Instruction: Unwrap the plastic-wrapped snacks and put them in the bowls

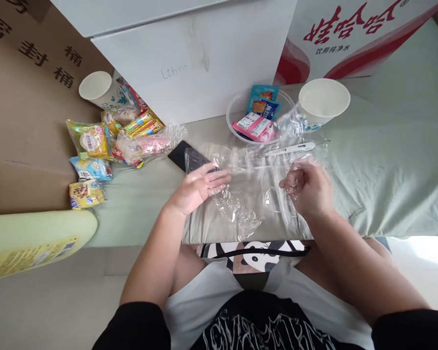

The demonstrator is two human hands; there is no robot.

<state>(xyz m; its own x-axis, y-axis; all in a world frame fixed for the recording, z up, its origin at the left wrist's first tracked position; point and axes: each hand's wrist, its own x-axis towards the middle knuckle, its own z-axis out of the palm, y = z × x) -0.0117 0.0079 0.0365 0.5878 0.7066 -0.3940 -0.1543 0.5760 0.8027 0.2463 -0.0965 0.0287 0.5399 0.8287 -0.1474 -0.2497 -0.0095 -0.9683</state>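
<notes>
**Clear film (241, 194) spans sideways between 2 hands, on the near side of the bowl (237, 109)**

The film lies on the person's side of the bowl, its longer run going roughly left to right, with loose, crinkled folds falling toward the near edge of the cloth (387, 184). Its limits are hard to make out, being see-through against the cloth.

The left hand (200, 187) is at the film's left part, nearer the person than the bowl and off to the bowl's left. Its fingers are stretched out and spread, with film against the fingertips; whether any is pinched there, I cannot tell. The right hand (310, 189) is at the other end, nearer the person than the bowl and off to the bowl's right. Its fingers are curled in on a gathered part of the film. Both hands touch the film, so neither is clearly nearer; the span between them crosses in front of the bowl.

Just in front of the bowl and to its right, a slim white stick (292, 149) lies nearly along the same direction; I cannot tell if film covers it. A dark phone (182, 154) lies left of the bowl and nearer the person, partly behind the left hand. In the bowl are a pink pack (255, 126) and blue pouches (264, 92). A paper cup (323, 104) stands just right of the bowl; wrapped snacks (91, 141) lie well to its left.
</notes>
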